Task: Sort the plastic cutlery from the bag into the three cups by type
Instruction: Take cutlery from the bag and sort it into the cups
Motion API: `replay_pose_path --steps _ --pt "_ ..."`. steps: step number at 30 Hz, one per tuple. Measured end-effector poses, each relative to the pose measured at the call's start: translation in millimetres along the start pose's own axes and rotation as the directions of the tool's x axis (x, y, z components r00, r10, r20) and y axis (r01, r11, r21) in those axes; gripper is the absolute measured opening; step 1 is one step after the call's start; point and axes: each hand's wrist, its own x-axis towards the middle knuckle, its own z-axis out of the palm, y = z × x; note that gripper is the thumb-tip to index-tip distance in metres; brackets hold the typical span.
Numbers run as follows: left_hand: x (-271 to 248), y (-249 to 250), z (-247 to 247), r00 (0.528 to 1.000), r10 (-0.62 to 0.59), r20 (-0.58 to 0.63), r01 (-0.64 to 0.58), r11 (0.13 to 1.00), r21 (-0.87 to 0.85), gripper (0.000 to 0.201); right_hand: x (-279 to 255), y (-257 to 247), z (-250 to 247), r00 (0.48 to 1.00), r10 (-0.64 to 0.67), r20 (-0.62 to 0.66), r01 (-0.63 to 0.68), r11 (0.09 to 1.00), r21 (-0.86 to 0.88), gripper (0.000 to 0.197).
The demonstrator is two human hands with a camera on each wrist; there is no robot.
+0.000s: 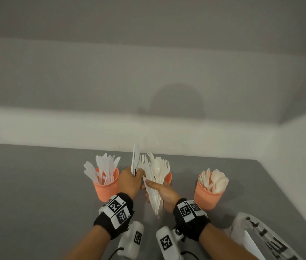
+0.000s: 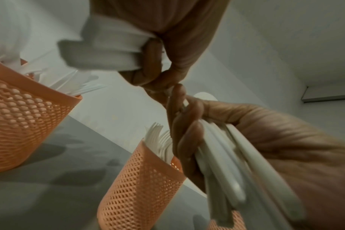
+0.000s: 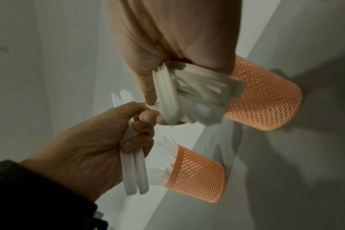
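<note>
My left hand (image 1: 129, 180) grips two white plastic knives (image 1: 135, 159) upright, seen as two handles (image 3: 135, 168) in the right wrist view. Its fingertips touch a mixed bundle of forks, spoons and knives (image 1: 156, 177). My right hand (image 1: 162, 191) grips that bundle by the handles (image 2: 225, 157). Three orange mesh cups stand on the grey table. The left cup (image 1: 107, 186) holds knives. The middle cup (image 1: 168, 177), mostly hidden behind my hands, holds forks (image 2: 159, 140). The right cup (image 1: 208, 194) holds spoons.
The plastic bag (image 1: 251, 239) with black lettering lies at the front right of the grey table (image 1: 35, 194). A white wall runs close behind the cups and along the table's right side.
</note>
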Motion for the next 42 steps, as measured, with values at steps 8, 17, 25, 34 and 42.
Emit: replay_pose_path --steps 8,17,25,34,42 --pt "6.3 -0.6 3.0 0.978 0.038 -0.203 -0.046 0.998 -0.035 0.009 -0.6 2.1 -0.5 0.999 -0.049 -0.011 0.048 0.996 -0.080 0.013" --pt "7.5 -2.1 13.0 0.998 -0.048 -0.046 0.052 0.995 0.082 0.022 5.6 5.9 2.3 0.987 -0.132 -0.087 0.115 0.978 -0.176 0.034" --pt "4.7 -1.7 15.1 0.971 -0.225 -0.078 0.193 0.935 -0.297 0.010 10.8 3.9 -3.8 0.987 -0.033 -0.160 0.038 0.999 0.027 0.046" --pt "-5.6 -9.4 18.7 0.998 -0.061 0.006 0.061 0.968 -0.244 0.025 -2.1 -11.4 7.4 0.979 -0.173 -0.110 0.169 0.985 -0.044 0.030" --pt "19.2 -16.8 -31.7 0.983 -0.078 -0.167 0.019 0.944 -0.331 0.028 16.2 -3.1 -12.4 0.998 0.037 -0.041 -0.032 0.993 0.109 0.023"
